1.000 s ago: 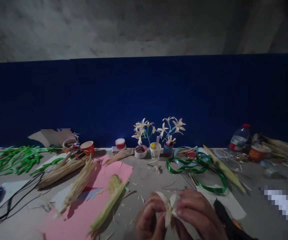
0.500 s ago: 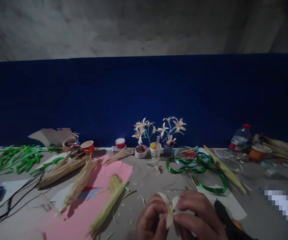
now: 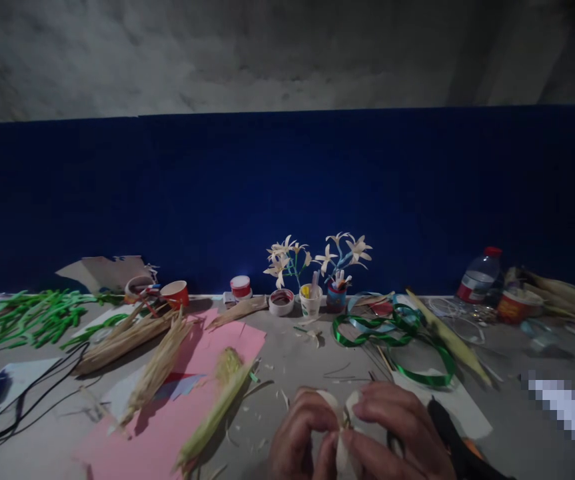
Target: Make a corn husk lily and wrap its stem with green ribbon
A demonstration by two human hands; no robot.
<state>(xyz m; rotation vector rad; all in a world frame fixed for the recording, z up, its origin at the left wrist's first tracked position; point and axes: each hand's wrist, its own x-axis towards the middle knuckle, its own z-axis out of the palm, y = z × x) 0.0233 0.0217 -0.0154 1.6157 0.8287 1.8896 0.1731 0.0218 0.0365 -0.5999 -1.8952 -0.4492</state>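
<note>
- The left hand (image 3: 300, 433) is closed, its thumb and fingers pinching the pale flower (image 3: 346, 459) from its left side.
- The right hand (image 3: 400, 427) grips the same flower from the other side, its fingertips meeting the left hand's near the flower's centre.
- The pale flower is between the two hands, two petals showing above the fingertips and one below; the fingers hide part of it.
- Left of the left hand, a yellow-green husk (image 3: 220, 407) lies slanting, partly over pink paper (image 3: 132, 453); farther left are dry husks (image 3: 160, 373).
- Small pale scraps (image 3: 244, 427) are scattered on the grey table (image 3: 287, 353) just beside the left hand.
- Beyond both hands stand a white cup (image 3: 310, 307) and two sprays of pale flowers, a left spray (image 3: 281, 257) and a right spray (image 3: 354, 252).
- Beyond the right hand, green ribbon (image 3: 430, 379) lies in loops, one partly over a white sheet (image 3: 470, 407).
- Just right of the right hand is a black object (image 3: 454, 440); what it is cannot be told.
- Well beyond the right hand, to its right, stands a red-capped bottle (image 3: 480, 277).
- Well to the left of the left hand lies a tangle of fuzzy green stems (image 3: 42, 317).
</note>
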